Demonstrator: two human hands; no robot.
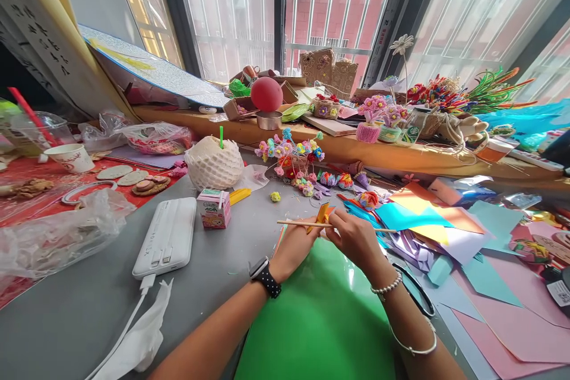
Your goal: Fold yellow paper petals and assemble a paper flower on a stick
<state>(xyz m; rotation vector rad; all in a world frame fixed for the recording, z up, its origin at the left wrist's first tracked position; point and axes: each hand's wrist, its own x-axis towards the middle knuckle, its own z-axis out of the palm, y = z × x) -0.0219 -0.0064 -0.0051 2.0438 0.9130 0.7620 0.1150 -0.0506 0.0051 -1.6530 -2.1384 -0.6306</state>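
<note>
My left hand point(294, 249), with a watch on the wrist, is closed on a piece of folded yellow-orange paper point(317, 217). My right hand point(360, 238) is closed round a thin wooden stick point(291, 222), its fingers meeting at the paper. The stick lies nearly level, crossing in front of my left fingers and coming out past the right knuckles. How paper and stick touch is partly hidden by my fingers. Beneath both hands is a glossy green sheet point(320, 314). Edges of coloured paper strips point(279, 236) show just beside my left hand.
Coloured paper sheets point(503, 309) spread over the right side. Beyond my hands stand crocheted flowers point(289, 151) and folded paper flowers point(369, 199). To the left are a white power bank point(165, 236) with a cable, a pink drink carton point(214, 210) and a coconut point(214, 163) with a green straw.
</note>
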